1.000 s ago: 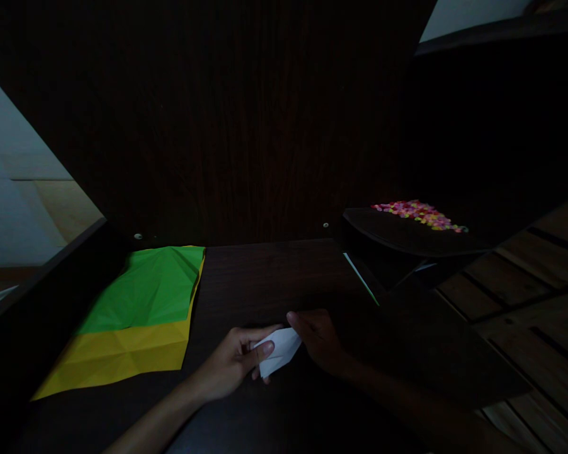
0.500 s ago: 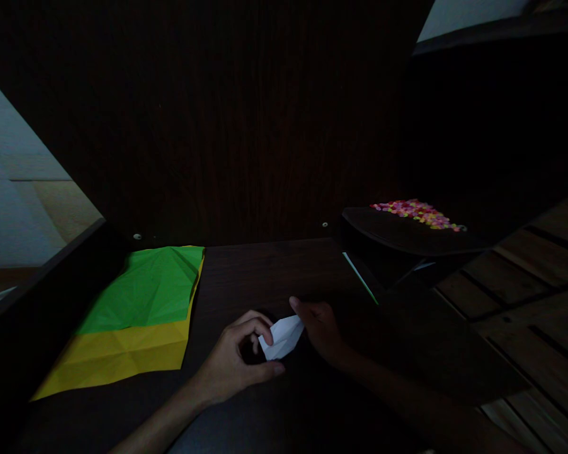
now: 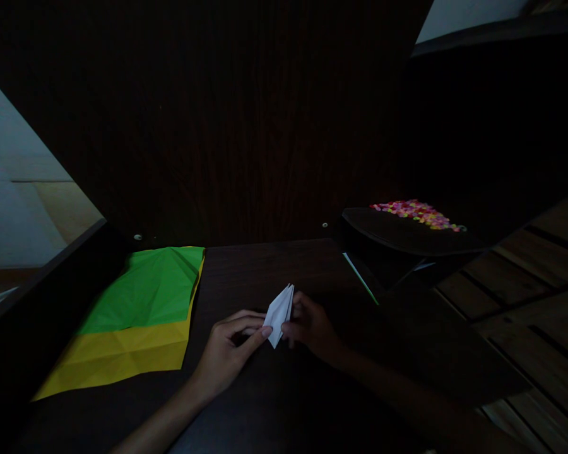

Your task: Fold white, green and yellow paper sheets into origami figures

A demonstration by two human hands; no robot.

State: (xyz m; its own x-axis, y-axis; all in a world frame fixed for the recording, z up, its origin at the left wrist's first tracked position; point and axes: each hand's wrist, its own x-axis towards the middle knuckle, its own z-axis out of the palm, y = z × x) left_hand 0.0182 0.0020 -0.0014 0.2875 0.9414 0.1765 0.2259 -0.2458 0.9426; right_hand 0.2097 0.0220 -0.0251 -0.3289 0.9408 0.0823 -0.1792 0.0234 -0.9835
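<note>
A small piece of folded white paper is held upright over the dark table, its pointed layers facing up and its lower tip pointing down. My left hand pinches its left edge, the thumb lying on the near face. At the right edge, the thumb and fingers of my right hand close on the paper's side. The ends of some fingers are hidden behind the paper or lost in the dim light.
Green paper lies over creased yellow paper on the left of the dark table. A thin white-green strip rests at right. Beyond it, small pink and yellow pieces cover part of a curved dark shelf.
The folded paper has turned from a slanted position to upright, points up. My left thumb has moved onto its face, and my right hand has shifted its grip to the paper's right side.
</note>
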